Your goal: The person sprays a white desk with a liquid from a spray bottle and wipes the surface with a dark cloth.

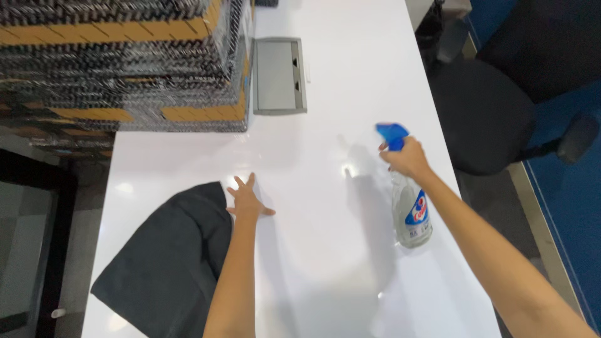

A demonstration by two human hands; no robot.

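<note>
Up at the far left of the white table [325, 112] sits a tall stack of wrapped packs [125, 62], black and yellow under shiny film, and right beside it a grey flap panel [278, 75] is set into the tabletop. A black office chair [494, 106] stands off the right edge, on a blue floor. Nothing lies between the two hands, just bare glossy surface. The left hand [246, 199] is flat on the table, fingers spread wide, its heel touching the edge of a dark cloth [169, 256]. The right hand [408, 158] grips the neck of a clear spray bottle [412, 216] with a blue trigger head, lifted and tilted over the right side. The bottle's nozzle is half hidden behind the fingers, and the cloth's lower end runs out of frame.
</note>
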